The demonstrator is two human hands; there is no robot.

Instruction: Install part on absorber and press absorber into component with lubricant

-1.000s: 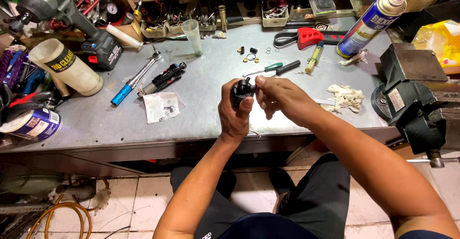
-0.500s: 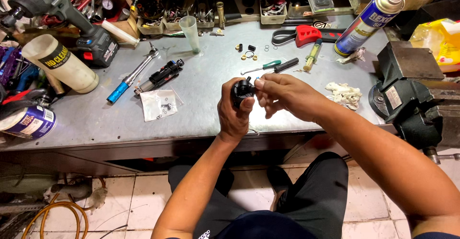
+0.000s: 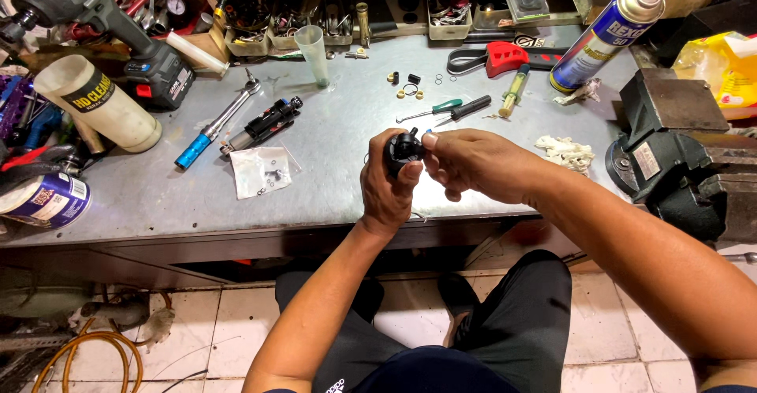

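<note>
At frame centre, above the grey metal surface [image 3: 331, 172], a small black cylindrical part [image 3: 403, 149] is gripped by the left hand [image 3: 389, 188]; its top is pinched by the right hand [image 3: 473, 164].

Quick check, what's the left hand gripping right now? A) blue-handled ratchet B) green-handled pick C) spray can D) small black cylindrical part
D: the left hand is closed around a small black cylindrical part above the bench edge, with the right hand pinching at its top; the ratchet, pick and spray can lie untouched on the bench.
</note>
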